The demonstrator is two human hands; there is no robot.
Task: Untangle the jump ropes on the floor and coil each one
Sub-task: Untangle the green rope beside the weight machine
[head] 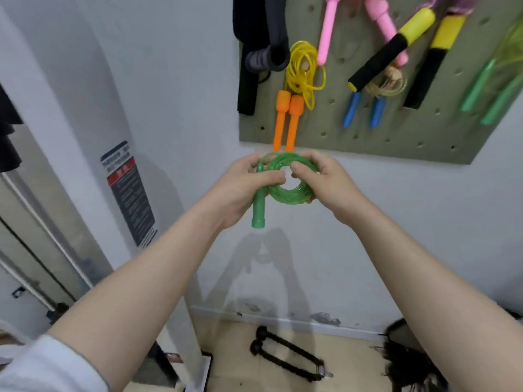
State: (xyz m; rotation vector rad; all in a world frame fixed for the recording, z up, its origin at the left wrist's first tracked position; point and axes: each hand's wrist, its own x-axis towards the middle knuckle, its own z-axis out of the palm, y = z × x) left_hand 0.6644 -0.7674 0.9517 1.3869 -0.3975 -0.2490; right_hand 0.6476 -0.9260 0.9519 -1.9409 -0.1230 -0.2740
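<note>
Rope (pixel 291 176), green, coiled, held mid-air below pegboard (pixel 353 131); left hand (pixel 249 188) grips coil and handle (pixel 259 205), right hand (pixel 325 182) pinches opposite rim. Risk: loosened pinch lets springy loops unwind.

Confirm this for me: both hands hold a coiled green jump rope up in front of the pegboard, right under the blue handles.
Not quite. The head view shows the left hand and right hand holding the coiled green jump rope before the pegboard, but right under the orange handles, not the blue handles, which hang further right.
</note>
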